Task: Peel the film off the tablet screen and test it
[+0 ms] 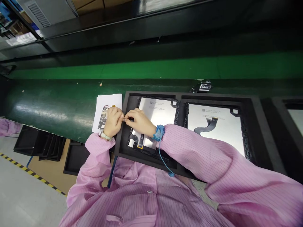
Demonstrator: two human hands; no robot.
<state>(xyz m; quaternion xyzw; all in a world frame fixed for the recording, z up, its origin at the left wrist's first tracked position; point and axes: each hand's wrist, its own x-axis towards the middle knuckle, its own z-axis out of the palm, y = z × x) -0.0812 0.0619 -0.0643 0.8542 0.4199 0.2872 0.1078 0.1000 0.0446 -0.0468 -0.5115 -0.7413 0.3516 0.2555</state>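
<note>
My left hand [113, 121] and my right hand [139, 121] meet at the left edge of a black tray [181, 97] on the green belt [59, 101]. Between their fingertips they pinch a small dark part [124, 119]; what it is I cannot tell. The right hand rests over a silver panel [161, 112] in the tray's left bay, with a black flex cable and a yellow tag [140, 140] near its lower corner. A blue wrist strap [158, 132] circles my right wrist. Under the left hand lies a white sheet [106, 102] with a small circuit board [103, 118].
The tray's right bay holds a second silver panel [217, 126] with a curved black flex cable [205, 124]. Another tray [293, 116] follows at the far right. A small metal part [204, 85] lies on the belt behind. Black trays [40, 143] are stacked on the floor at left.
</note>
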